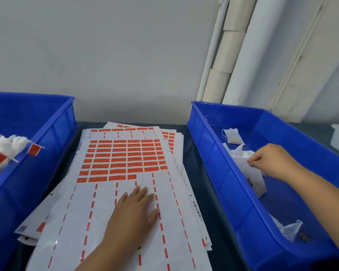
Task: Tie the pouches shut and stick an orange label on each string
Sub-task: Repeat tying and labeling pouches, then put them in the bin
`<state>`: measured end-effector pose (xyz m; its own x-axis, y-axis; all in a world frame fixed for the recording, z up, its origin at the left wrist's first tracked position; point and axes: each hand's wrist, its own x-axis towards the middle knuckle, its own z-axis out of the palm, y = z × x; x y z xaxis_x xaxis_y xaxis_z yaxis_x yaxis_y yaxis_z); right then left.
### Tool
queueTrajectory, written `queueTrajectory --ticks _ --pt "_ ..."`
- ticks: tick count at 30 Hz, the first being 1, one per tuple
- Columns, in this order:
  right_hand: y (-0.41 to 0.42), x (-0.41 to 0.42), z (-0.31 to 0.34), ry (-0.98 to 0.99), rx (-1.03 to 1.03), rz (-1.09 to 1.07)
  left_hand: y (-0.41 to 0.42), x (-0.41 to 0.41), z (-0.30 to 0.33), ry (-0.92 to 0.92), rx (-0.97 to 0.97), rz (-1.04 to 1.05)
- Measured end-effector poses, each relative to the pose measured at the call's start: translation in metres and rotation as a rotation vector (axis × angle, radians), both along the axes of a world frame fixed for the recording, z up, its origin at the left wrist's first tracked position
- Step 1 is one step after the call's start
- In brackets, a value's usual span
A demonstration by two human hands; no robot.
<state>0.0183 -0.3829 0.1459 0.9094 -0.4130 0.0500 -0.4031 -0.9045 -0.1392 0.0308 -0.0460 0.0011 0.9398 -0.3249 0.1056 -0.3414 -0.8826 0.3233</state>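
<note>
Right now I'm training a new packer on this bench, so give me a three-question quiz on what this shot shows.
1. True or false: the left hand lies flat on the label sheet.
2. Which bin does the right hand reach into? A) the left bin B) the right bin
3. Fill in: the finished pouches in the left bin carry labels coloured ____.

Key
1. True; its fingers are straight, on the part already stripped of labels.
2. B; it pinches a white pouch there.
3. Orange.
</note>
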Motion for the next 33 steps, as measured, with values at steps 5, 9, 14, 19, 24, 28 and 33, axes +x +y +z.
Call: queueTrajectory --ticks 5,9,14,19,24,28,33 --pt "0.001 0.002 0.015 -0.115 0.056 0.018 0.0 -0.001 0.001 0.003 -0.059 0.026" --pt "0.016 0.0 0.038 -0.324 0.033 0.031 0.001 -0.002 -0.001 0.005 -0.096 0.031" --pt "0.057 0.005 0.071 -0.521 0.088 0.14 0.001 -0.003 -0.001 0.014 -0.152 0.047" --pt "0.117 0.021 0.085 -0.494 0.132 0.272 0.005 -0.008 0.012 0.106 -0.472 0.133" --pt "0.175 0.037 0.068 -0.278 0.326 0.372 0.01 -0.008 0.022 0.094 -0.703 0.164" --pt "0.215 0.042 0.033 -0.125 0.449 0.362 0.009 -0.006 0.028 0.052 -0.842 0.268" --pt "0.234 0.028 -0.01 0.005 0.478 0.368 0.012 -0.004 0.033 0.057 -0.93 0.244"
